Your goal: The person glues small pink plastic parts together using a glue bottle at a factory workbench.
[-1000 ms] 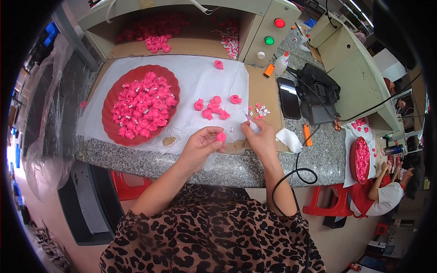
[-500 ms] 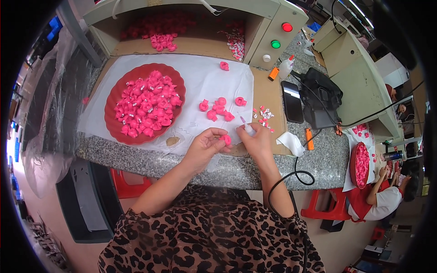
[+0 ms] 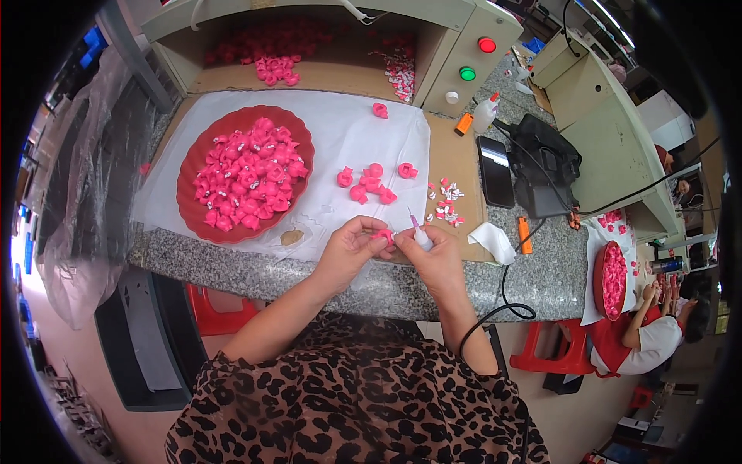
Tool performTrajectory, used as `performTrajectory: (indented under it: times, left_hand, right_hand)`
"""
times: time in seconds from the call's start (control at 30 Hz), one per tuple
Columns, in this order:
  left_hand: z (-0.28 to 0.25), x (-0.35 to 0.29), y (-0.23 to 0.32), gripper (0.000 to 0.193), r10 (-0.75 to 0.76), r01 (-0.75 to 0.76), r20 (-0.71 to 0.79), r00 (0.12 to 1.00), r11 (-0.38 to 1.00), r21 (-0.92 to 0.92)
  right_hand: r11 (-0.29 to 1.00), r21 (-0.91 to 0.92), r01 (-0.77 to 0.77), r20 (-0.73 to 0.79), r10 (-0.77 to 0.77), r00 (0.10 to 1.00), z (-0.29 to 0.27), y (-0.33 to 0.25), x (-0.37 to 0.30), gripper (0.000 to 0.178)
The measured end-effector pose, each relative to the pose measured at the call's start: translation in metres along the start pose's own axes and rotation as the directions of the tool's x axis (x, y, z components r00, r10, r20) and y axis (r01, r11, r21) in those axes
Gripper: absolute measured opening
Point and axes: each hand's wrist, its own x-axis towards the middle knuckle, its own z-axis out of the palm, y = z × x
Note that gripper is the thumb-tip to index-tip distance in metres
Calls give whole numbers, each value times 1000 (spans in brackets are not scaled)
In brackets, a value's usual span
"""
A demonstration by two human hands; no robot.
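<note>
My left hand pinches a small pink moulded piece between thumb and fingertips, partly covered by them. My right hand is wrapped round a small white squeeze bottle whose purple needle tip points up and away. Its thumb and forefinger reach the pink piece, so both hands meet there; whether they pinch a tiny part is too small to tell. Beyond them, several loose pink pieces lie on white paper. Tiny pink and white parts are scattered on the cardboard to the right.
A red scalloped bowl heaped with pink pieces stands left. Behind is an open cabinet with more pieces. On the right lie a phone, black bag, white tissue, orange lighter and cable. A co-worker sits farther right.
My right hand has moved in against the pink piece, with its thumb and forefinger now at it. The bottle in that hand has turned more upright. My left hand stays nearly in place.
</note>
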Motion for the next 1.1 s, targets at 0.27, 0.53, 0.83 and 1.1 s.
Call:
performTrajectory:
  times: [0.27,0.53,0.83,1.1]
  left_hand:
    - [1,-1,1,18,5,-5,-3,1000,999,42]
    - [-2,-1,0,17,-22,22,20,1000,1000,-5]
    - [-2,-3,4,15,-37,37,21,999,999,-13]
    - [3,-2,8,27,-24,21,24,999,995,99]
  right_hand:
    - [989,-128,71,31,-67,997,2,2,-1,14]
    - [958,260,-124,94,103,990,4,0,0,17]
    - [913,306,-271,147,236,961,3,14,0,17]
    - [870,403,-284,165,236,958,3,11,-5,17]
